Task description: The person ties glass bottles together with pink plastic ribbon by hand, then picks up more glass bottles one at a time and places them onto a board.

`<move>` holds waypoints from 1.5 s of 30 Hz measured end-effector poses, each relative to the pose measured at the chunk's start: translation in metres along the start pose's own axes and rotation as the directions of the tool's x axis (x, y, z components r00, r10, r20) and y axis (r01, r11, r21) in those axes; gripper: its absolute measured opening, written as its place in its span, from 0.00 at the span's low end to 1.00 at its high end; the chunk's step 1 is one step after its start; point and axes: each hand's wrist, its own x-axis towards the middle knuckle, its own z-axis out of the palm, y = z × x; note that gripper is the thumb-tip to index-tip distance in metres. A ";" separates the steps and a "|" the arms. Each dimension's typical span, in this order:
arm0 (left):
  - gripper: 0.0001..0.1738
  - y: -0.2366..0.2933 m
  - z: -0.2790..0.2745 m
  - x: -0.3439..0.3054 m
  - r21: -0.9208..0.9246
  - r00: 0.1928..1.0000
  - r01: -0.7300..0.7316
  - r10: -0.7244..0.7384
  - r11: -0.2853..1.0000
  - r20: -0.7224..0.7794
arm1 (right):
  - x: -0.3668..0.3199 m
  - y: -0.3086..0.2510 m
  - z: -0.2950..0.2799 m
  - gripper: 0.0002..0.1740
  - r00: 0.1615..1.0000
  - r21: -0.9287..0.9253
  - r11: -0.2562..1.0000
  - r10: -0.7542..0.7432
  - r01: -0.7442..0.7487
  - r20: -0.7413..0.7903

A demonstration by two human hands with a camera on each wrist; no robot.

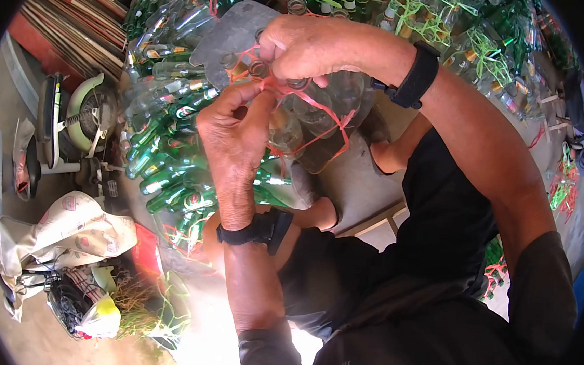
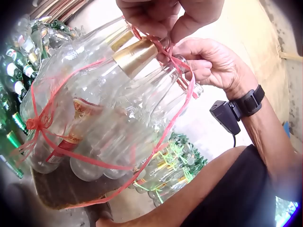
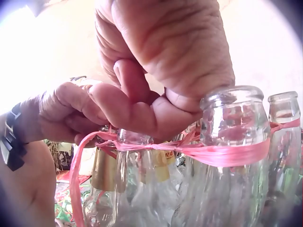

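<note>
A group of clear bottles [image 2: 104, 113], some with gold necks, stands bound by pink plastic twine [image 2: 80, 161]; in the right wrist view the twine [image 3: 227, 153] wraps a clear bottle neck [image 3: 234, 118]. My left hand [image 1: 236, 128] pinches the twine between thumb and fingers at the bottle necks. Over the necks, my right hand [image 1: 315, 47] has its fingers curled in on the twine beside the left fingertips; the right wrist view shows this hand [image 3: 165, 61] close up. A loose loop of twine [image 1: 331, 114] hangs across the bottles. The exact knot is hidden by the fingers.
Many green bottles [image 1: 174, 164] lie stacked left of the group. More bottles tied with green twine [image 1: 416, 18] stand at the back right. A dark board [image 2: 61, 189] lies under the clear bottles. A wheel [image 1: 91, 116] and a pale sack [image 1: 83, 230] are at the far left.
</note>
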 end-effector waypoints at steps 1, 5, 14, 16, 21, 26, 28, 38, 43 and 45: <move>0.10 -0.001 -0.001 0.001 0.005 1.000 -0.021 0.021 1.000 0.009 | 0.000 0.000 0.000 0.06 1.000 -0.020 1.000 0.010 -0.010 0.003; 0.10 0.002 -0.001 0.001 -0.004 1.000 0.006 -0.006 1.000 0.014 | 0.002 0.003 0.004 0.07 1.000 0.003 1.000 0.004 -0.004 -0.009; 0.10 0.005 -0.004 0.000 -0.026 0.996 0.082 -0.082 0.996 0.019 | -0.010 -0.008 -0.002 0.12 0.997 -0.008 0.998 0.061 -0.061 -0.040; 0.10 0.004 -0.004 0.000 -0.009 0.995 0.100 -0.100 0.995 0.005 | -0.003 -0.004 -0.001 0.13 0.999 -0.026 0.999 0.030 -0.030 0.022; 0.11 0.008 -0.005 -0.001 -0.021 0.995 0.101 -0.100 0.995 0.020 | -0.007 -0.005 -0.005 0.13 0.999 -0.044 0.999 0.030 -0.029 0.025; 0.12 0.009 -0.006 -0.001 -0.029 0.994 0.105 -0.104 0.994 0.028 | -0.021 -0.003 -0.003 0.08 0.993 0.010 1.000 -0.013 0.014 -0.116; 0.12 0.011 -0.005 -0.001 -0.032 0.993 0.120 -0.119 0.992 0.027 | -0.018 0.007 0.002 0.06 0.913 -0.081 0.923 -0.384 0.376 -0.139; 0.10 0.005 -0.004 -0.001 -0.102 0.997 0.075 -0.074 0.992 0.012 | -0.020 0.014 0.030 0.07 0.823 -0.306 0.870 -0.475 0.387 -0.310; 0.10 0.003 -0.005 0.000 -0.066 0.998 0.051 -0.049 0.996 0.036 | -0.019 0.014 0.039 0.06 0.818 -0.334 0.880 -0.449 0.337 -0.359; 0.09 0.001 -0.004 0.001 -0.069 0.998 0.049 -0.047 0.996 0.037 | -0.016 0.016 0.045 0.04 0.766 -0.382 0.852 -0.501 0.357 -0.401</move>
